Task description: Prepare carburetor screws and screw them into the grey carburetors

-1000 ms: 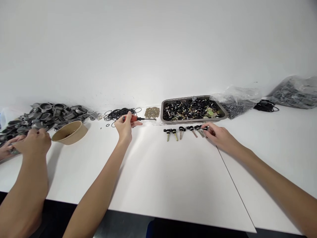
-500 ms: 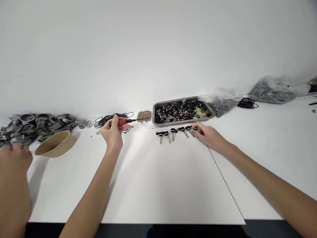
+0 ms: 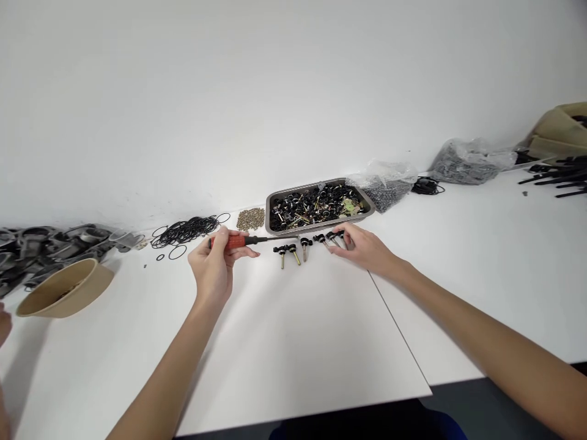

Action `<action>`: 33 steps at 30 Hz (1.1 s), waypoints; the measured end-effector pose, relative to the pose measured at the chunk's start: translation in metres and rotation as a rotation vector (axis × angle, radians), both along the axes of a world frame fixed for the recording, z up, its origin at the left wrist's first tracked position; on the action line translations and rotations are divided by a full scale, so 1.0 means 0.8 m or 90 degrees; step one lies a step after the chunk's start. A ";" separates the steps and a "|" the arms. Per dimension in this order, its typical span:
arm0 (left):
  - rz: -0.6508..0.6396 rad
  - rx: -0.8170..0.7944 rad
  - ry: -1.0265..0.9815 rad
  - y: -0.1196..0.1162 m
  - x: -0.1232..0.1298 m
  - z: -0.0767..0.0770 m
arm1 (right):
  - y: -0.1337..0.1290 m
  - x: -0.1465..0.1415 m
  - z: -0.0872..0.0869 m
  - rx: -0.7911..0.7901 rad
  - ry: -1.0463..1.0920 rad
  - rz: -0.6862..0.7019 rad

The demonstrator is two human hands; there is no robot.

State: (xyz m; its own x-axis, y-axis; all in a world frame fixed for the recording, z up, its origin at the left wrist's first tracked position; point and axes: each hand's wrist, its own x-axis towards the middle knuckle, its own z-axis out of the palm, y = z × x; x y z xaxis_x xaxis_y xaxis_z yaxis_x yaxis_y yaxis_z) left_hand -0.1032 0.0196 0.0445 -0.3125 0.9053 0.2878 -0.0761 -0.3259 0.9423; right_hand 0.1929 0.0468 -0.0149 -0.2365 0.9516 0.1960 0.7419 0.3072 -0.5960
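Note:
My left hand [image 3: 215,260] is closed around the red handle of a screwdriver [image 3: 236,242]. Its thin dark shaft points right, and the tip is over the front rim of the metal tray, above a row of small black-headed parts with metal pins [image 3: 304,247]. Several of these lie side by side on the white table, pins toward me. My right hand [image 3: 362,247] is at the right end of that row, thumb and fingers closed around the last black-headed part [image 3: 340,234], which they partly hide.
Behind the row stands a metal tray [image 3: 321,230] full of mixed small parts. Brass pieces [image 3: 251,219], black rubber rings [image 3: 188,230], a tan bowl [image 3: 94,284] and grey castings [image 3: 34,247] lie leftward. Plastic bags [image 3: 472,162] are rightward. Another person's hand [image 3: 3,324] shows at the left edge.
The view has shifted right. The screwdriver has moved right, its tip passing from the brass pieces to the row. My right hand stays at the row's right end. The other person's hand has mostly left view.

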 end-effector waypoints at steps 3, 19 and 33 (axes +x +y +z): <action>-0.049 -0.036 -0.001 -0.010 0.018 -0.009 | -0.007 -0.007 0.005 0.002 -0.026 0.055; -0.150 -0.130 0.030 -0.040 0.056 -0.028 | -0.014 -0.017 -0.010 0.004 -0.115 0.231; -0.172 -0.108 0.020 -0.047 0.061 -0.024 | -0.014 -0.018 -0.012 0.015 -0.106 0.260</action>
